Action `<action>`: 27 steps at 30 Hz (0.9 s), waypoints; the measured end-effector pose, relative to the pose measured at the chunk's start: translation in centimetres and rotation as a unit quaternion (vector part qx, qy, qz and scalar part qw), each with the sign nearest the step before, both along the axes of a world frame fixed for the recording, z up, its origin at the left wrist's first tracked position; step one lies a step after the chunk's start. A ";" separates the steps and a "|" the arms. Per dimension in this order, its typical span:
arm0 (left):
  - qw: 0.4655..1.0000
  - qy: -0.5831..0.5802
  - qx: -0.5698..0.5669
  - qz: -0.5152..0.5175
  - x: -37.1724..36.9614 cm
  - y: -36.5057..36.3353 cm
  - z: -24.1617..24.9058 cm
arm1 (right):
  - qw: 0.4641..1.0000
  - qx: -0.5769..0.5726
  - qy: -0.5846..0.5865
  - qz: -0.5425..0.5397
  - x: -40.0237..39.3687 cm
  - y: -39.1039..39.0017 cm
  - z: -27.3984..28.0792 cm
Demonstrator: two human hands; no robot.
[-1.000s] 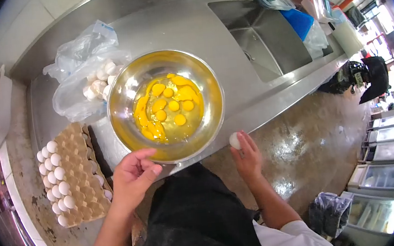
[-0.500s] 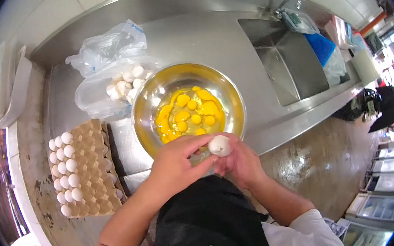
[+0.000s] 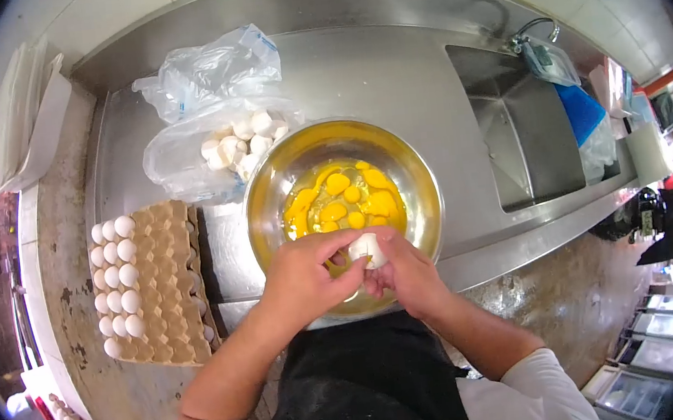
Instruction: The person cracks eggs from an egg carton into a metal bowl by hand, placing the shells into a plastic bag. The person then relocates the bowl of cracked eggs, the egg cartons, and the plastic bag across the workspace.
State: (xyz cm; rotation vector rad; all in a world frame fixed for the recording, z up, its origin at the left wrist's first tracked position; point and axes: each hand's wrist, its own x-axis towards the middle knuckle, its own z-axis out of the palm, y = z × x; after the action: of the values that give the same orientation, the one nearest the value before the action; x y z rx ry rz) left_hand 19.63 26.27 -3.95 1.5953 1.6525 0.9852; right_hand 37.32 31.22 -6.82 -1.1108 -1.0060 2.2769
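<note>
Both hands meet over the near rim of a large metal bowl [image 3: 426, 200]. Between them is a white egg [image 3: 367, 248] whose shell is cracked, with a broken patch on its lower side. My left hand [image 3: 310, 274] pinches the egg from the left with thumb and fingers. From the right, my right hand [image 3: 407, 272] closes round the shell, its fingertips partly hidden underneath. Raw egg yolks [image 3: 337, 184] and clear whites lie in the bowl below, some yolks whole and others broken.
A cardboard egg tray [image 3: 168, 285] at left holds several white eggs [image 3: 128, 275]. Behind the bowl, a plastic bag [image 3: 175, 157] contains empty eggshells [image 3: 243, 142]. A steel sink [image 3: 520, 125] with a faucet [image 3: 535, 29] and a blue cloth [image 3: 580, 112] is at right.
The view has shifted, so the counter appears farther right and lower. The egg has turned between my hands, and its crack looks wider, with the thumbs closer to it.
</note>
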 end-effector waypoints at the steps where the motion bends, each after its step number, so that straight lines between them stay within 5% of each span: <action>1: 1.000 0.001 -0.001 0.001 0.0 0.1 -0.1 | 1.000 -0.003 0.006 0.003 0.0 0.2 -0.3; 6: 0.986 -0.125 -0.102 0.043 -0.2 0.6 -0.4 | 0.999 -0.011 0.011 0.031 -0.3 1.4 -0.9; 12: 0.987 -0.098 -0.126 0.018 -2.0 1.1 -1.2 | 0.995 -0.019 -0.060 0.078 -0.2 2.6 -0.1; 14: 0.992 -0.053 -0.109 0.016 -2.3 1.2 -0.3 | 0.957 0.244 -0.124 0.090 -0.1 2.8 -0.2; 15: 0.996 -0.010 -0.091 0.015 -2.5 1.3 0.1 | 0.958 0.244 -0.124 0.089 0.1 3.0 0.6; 17: 0.995 0.023 -0.090 0.027 -3.2 1.3 0.1 | 0.816 0.496 -0.280 0.098 0.6 3.4 2.8; 20: 0.992 0.047 -0.082 0.079 -4.8 1.0 0.3 | 0.809 0.500 -0.303 0.060 1.4 4.2 2.6; 21: 0.989 0.041 -0.075 0.119 -5.6 0.8 0.4 | 0.809 0.501 -0.302 0.061 1.7 4.5 1.6; 23: 0.982 0.043 -0.075 0.168 -8.1 0.8 0.3 | 0.938 0.309 -0.155 -0.013 1.8 5.3 -0.7; 25: 0.970 0.050 -0.072 0.227 -11.1 1.2 0.8 | 0.954 0.275 -0.117 0.017 0.5 6.5 0.0; 27: 0.945 0.220 -0.028 0.239 -13.8 2.3 1.6 | 0.954 0.279 -0.086 0.076 -1.9 7.7 0.3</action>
State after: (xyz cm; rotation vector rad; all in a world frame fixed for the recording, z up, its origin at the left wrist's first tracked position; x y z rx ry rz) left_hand 5.84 28.54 -2.34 1.4775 2.4344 0.8293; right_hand 35.43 38.92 -6.57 -1.0126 -1.7197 1.8313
